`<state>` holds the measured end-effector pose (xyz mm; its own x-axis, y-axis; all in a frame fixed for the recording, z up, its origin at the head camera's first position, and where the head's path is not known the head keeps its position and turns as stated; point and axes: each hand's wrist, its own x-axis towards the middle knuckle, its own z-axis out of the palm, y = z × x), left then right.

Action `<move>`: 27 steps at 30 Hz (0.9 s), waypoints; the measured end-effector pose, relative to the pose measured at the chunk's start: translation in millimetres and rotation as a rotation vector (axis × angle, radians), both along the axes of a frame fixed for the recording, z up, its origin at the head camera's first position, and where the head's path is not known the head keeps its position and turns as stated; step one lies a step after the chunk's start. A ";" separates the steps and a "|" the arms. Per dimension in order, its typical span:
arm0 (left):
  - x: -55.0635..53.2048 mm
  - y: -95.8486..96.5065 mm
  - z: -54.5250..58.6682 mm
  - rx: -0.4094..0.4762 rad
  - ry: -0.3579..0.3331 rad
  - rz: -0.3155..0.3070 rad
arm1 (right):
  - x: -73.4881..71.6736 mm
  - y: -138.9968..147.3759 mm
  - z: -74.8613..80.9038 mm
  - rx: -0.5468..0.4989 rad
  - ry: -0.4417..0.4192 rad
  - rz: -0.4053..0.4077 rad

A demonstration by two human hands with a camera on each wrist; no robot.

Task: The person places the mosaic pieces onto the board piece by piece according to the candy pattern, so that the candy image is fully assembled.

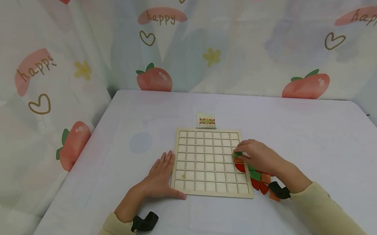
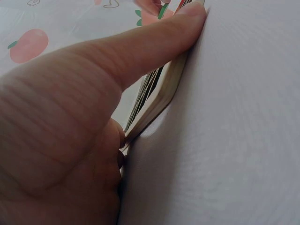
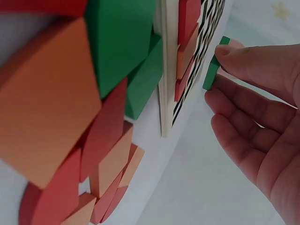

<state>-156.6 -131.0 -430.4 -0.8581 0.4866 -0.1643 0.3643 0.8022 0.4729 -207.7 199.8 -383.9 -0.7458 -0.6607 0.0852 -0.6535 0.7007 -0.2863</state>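
A pale wooden grid board [image 1: 210, 164] lies flat in front of me. My left hand [image 1: 158, 179] rests against its near left corner, fingers spread straight along the left side and thumb [image 2: 154, 49] along the front edge. Over the board's right side, my right hand [image 1: 258, 154] pinches a thin green block [image 3: 217, 65] between thumb and fingertips. Below that hand, an orange block [image 3: 187, 49] sits in the right-hand column between red pieces, one of them a rounded red piece [image 1: 240, 167].
Beside the board's right edge lies a loose heap of blocks, with a green block [image 1: 255, 175], an orange block [image 1: 266, 178] and a red block [image 1: 264, 189] among them. A small pattern card [image 1: 206, 120] lies beyond the far edge. Printed curtains [image 1: 225, 76] hang behind the white table [image 1: 298, 129].
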 end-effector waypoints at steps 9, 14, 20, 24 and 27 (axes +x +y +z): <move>0.7 -0.3 -0.1 -0.001 -0.001 0.004 | 2.0 -10.0 1.0 -0.010 0.017 0.070; 0.3 -0.8 -1.0 0.001 0.001 0.003 | 1.9 -13.8 0.0 -0.004 0.026 0.091; -0.6 -0.7 -2.6 0.000 -0.005 0.010 | 0.4 -19.7 -1.1 0.014 0.003 0.088; -1.4 -0.4 -3.1 0.001 -0.009 0.009 | -0.3 -22.3 -1.1 0.020 -0.009 0.098; -1.5 -0.1 -2.6 0.001 -0.007 0.004 | -1.1 -23.0 -2.7 0.027 0.003 0.113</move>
<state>-158.1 -131.1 -433.0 -0.8588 0.4834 -0.1696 0.3579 0.8030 0.4765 -208.8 176.7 -386.6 -0.6659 -0.7429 0.0688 -0.7299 0.6295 -0.2664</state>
